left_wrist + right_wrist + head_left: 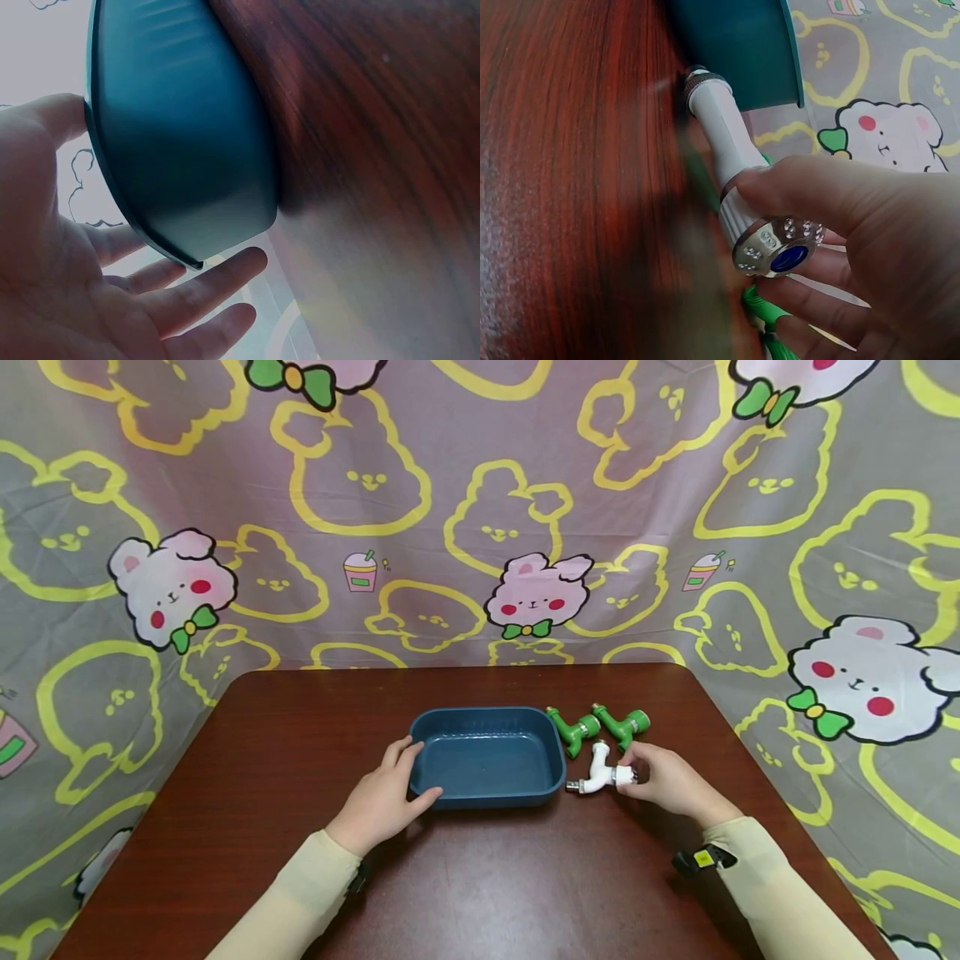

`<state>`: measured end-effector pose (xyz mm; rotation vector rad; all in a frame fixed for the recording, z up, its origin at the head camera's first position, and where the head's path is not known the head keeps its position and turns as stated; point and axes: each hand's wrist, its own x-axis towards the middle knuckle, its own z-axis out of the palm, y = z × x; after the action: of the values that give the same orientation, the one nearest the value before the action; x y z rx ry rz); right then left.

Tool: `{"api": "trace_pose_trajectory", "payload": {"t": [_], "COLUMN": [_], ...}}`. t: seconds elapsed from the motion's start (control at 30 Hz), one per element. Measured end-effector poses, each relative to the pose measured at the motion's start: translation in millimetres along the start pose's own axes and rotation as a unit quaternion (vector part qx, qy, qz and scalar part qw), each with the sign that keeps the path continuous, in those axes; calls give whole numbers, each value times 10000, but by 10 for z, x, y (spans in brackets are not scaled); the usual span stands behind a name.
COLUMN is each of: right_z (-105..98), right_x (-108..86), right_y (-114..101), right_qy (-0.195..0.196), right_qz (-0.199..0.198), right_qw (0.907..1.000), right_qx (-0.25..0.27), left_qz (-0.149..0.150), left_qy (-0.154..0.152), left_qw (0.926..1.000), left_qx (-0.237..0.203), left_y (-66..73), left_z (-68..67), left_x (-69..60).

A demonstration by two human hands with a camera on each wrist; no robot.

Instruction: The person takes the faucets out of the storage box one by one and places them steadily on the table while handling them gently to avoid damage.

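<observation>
A blue rectangular plastic basin [486, 763] sits on the table. At its left end is my left hand [381, 797], fingers spread and fairly straight. In the left wrist view the thumb [66, 116] touches the basin's rim, and the other fingers lie beside its corner. My right hand [666, 779] pinches the ribbed knob of a white faucet [597, 774] between thumb and fingers. The faucet's metal spout end points left, near the basin's right side. In the right wrist view the knob's silver cap [780, 247] has a blue centre.
Two green faucets [576, 731] lie side by side behind the white one, right of the basin. The dark brown wooden table [480, 877] meets a patterned cloth backdrop [420, 552] at the back and sides.
</observation>
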<state>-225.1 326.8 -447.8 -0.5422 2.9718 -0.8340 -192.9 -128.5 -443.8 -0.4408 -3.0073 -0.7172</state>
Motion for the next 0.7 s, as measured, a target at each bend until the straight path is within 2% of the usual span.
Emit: {"api": "trace_pose_trajectory", "payload": {"t": [0.37, 0.7], "right_z": [45, 52], "right_x": [15, -13], "right_y": [56, 31], "right_qy": [-138, -219], "right_qz": [-31, 9], "right_qw": [9996, 9994], "right_qx": [-253, -256], "left_qz": [18, 105], "left_qy": [12, 62], "left_qw": [10000, 9999], "left_qx": [0, 73], "left_y": [-10, -27], "left_z": [5, 7], "left_x": [0, 1]}}
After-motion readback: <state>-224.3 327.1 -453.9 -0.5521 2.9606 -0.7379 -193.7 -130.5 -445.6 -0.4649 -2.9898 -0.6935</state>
